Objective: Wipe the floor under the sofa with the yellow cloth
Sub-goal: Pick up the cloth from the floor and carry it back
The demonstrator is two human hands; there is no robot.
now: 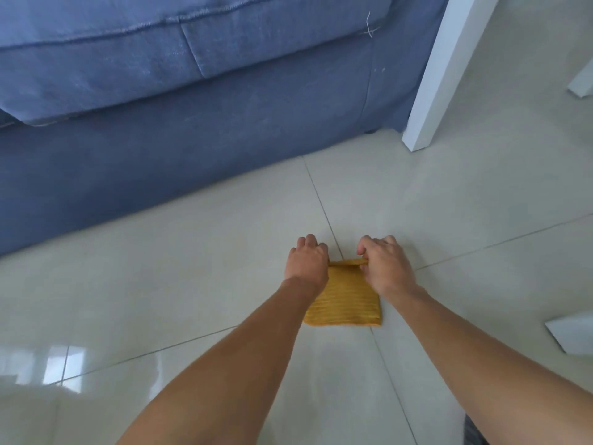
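Observation:
The yellow cloth lies folded on the pale tiled floor, in front of the blue sofa. My left hand grips the cloth's far left corner. My right hand pinches its far edge on the right, lifting that edge a little off the tiles. Both hands are well short of the sofa's base, and the gap under the sofa is hidden from this angle.
A white table leg stands on the floor at the sofa's right end. Another white leg shows at the right edge, and a white corner juts in lower right. Window glare shines on the tiles at lower left.

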